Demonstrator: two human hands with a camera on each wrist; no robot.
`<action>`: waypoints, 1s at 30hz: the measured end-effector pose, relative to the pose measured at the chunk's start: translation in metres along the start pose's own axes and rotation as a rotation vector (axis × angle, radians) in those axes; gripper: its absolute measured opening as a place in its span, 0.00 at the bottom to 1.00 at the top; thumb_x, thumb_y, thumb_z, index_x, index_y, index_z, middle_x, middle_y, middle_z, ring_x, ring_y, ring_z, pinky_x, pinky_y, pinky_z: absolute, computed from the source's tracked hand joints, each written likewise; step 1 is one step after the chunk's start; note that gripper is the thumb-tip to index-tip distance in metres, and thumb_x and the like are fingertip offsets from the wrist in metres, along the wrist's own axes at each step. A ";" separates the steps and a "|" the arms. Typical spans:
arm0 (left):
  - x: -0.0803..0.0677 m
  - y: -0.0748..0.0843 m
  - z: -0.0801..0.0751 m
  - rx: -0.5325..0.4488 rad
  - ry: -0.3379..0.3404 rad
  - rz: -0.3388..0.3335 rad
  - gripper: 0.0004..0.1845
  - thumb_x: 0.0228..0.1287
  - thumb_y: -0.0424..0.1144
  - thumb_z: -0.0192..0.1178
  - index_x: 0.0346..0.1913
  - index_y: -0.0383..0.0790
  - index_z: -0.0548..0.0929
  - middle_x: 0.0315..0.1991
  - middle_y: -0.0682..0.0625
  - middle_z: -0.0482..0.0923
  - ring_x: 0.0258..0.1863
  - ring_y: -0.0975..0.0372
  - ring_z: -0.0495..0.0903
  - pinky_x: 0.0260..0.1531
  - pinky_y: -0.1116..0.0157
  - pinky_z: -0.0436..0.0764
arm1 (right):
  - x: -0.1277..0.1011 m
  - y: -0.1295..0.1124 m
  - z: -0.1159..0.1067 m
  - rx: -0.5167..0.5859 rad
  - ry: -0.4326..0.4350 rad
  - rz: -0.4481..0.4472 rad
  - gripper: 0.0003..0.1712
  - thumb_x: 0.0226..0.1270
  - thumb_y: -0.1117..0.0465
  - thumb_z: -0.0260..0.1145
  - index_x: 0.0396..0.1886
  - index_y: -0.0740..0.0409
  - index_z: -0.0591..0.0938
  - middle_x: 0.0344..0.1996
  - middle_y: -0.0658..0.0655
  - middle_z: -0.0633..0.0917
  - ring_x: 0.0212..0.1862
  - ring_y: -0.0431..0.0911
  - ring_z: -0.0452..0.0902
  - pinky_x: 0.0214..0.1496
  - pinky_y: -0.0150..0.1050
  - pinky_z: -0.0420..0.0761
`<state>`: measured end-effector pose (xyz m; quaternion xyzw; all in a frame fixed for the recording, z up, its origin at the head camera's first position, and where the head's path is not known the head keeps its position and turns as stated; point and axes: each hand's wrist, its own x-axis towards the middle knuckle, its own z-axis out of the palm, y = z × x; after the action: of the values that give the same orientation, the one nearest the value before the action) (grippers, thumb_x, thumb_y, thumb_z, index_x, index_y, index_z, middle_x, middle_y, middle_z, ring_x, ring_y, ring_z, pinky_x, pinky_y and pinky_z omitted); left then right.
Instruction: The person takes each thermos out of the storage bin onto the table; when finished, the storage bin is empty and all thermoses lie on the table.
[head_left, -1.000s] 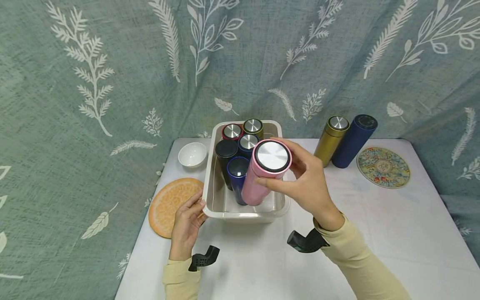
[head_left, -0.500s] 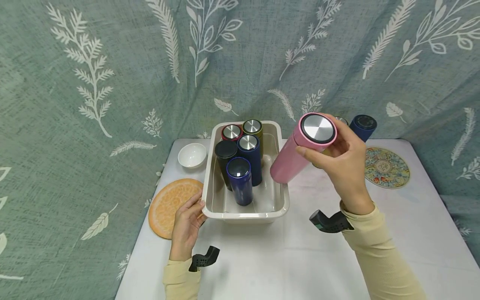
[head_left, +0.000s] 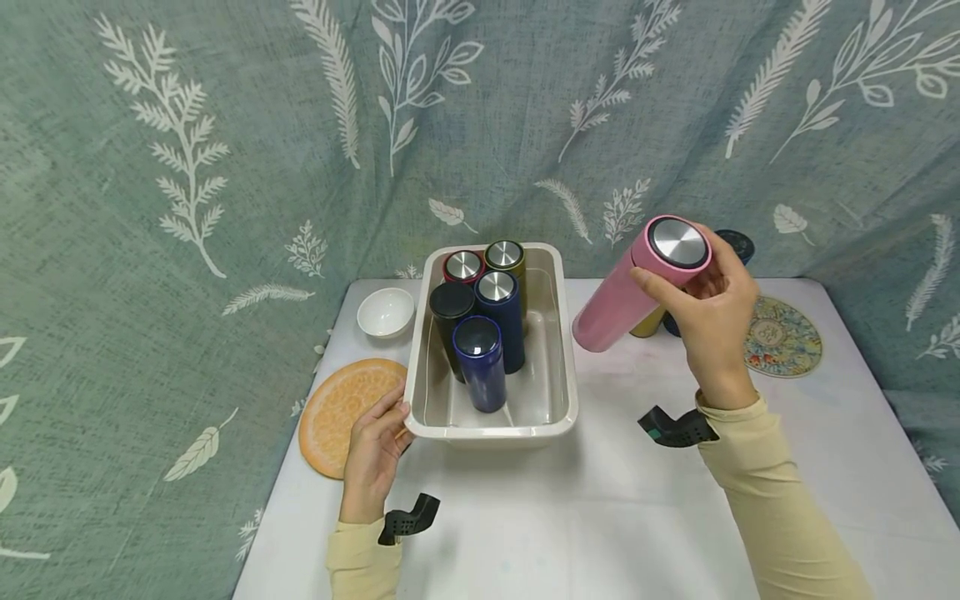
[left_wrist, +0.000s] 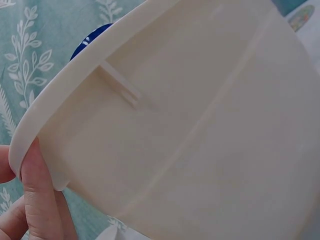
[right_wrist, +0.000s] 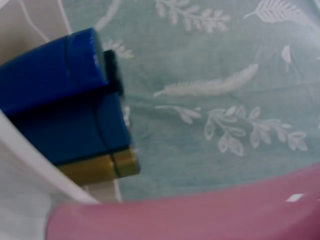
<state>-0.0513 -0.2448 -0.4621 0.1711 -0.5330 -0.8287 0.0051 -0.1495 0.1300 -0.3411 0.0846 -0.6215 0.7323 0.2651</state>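
Observation:
My right hand (head_left: 720, 325) grips a pink thermos bottle (head_left: 611, 307) round its upper end, thumb on the near side. The bottle leans with its silver-topped lid up and right, its base just right of the cream plastic tub (head_left: 487, 432). My left hand (head_left: 375, 446) pinches the tub's near-left corner; in the left wrist view its finger (left_wrist: 37, 195) lies against the wall below the rim. Several bottles stand in the tub's left part: a shiny blue one (head_left: 486, 379), a navy one (head_left: 510, 329), a black one (head_left: 444, 321), plus red-rimmed and olive ones behind.
Behind the pink bottle and right hand, a gold bottle (head_left: 647, 325) and a dark blue bottle (head_left: 737, 243) are partly hidden. A patterned round mat (head_left: 783, 337) lies at right. Left of the tub are a white bowl (head_left: 386, 312) and an orange-slice mat (head_left: 330, 417).
My right hand has lifted the pink bottle out over the tub's right rim and carried it right, towards the gold and dark blue bottles. The left hand has stayed at the tub's corner.

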 end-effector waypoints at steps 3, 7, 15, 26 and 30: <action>0.000 -0.001 0.000 0.003 -0.004 0.012 0.19 0.71 0.26 0.54 0.61 0.39 0.80 0.49 0.53 0.85 0.40 0.67 0.86 0.35 0.72 0.84 | 0.002 0.008 -0.002 -0.031 0.015 0.009 0.36 0.47 0.73 0.79 0.60 0.59 0.81 0.53 0.55 0.85 0.53 0.48 0.82 0.55 0.30 0.82; 0.001 0.000 0.000 0.006 -0.008 0.010 0.19 0.71 0.27 0.54 0.62 0.39 0.80 0.49 0.54 0.85 0.40 0.67 0.85 0.35 0.73 0.84 | 0.004 0.023 -0.003 -0.107 0.021 0.039 0.37 0.48 0.71 0.80 0.61 0.56 0.81 0.54 0.53 0.84 0.54 0.45 0.82 0.56 0.29 0.81; 0.000 0.001 0.000 -0.011 -0.013 -0.018 0.16 0.72 0.27 0.52 0.58 0.43 0.80 0.47 0.53 0.84 0.39 0.67 0.85 0.34 0.74 0.84 | 0.008 0.054 -0.004 -0.254 -0.015 0.168 0.40 0.49 0.65 0.81 0.65 0.52 0.77 0.61 0.56 0.82 0.62 0.40 0.79 0.66 0.31 0.77; 0.000 0.001 -0.002 -0.007 -0.016 -0.026 0.16 0.72 0.28 0.53 0.58 0.44 0.81 0.44 0.54 0.84 0.38 0.67 0.85 0.34 0.74 0.84 | 0.011 0.084 0.003 -0.365 -0.058 0.280 0.44 0.49 0.64 0.81 0.67 0.60 0.72 0.63 0.58 0.80 0.65 0.46 0.77 0.69 0.34 0.76; 0.000 0.001 -0.002 -0.015 -0.010 -0.031 0.16 0.73 0.27 0.52 0.54 0.47 0.83 0.43 0.54 0.84 0.38 0.67 0.85 0.33 0.74 0.84 | 0.011 0.091 0.005 -0.392 -0.063 0.286 0.44 0.49 0.63 0.81 0.66 0.61 0.71 0.62 0.59 0.81 0.64 0.47 0.78 0.68 0.35 0.77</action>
<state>-0.0508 -0.2468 -0.4619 0.1753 -0.5242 -0.8333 -0.0091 -0.2049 0.1205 -0.4140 -0.0344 -0.7652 0.6250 0.1506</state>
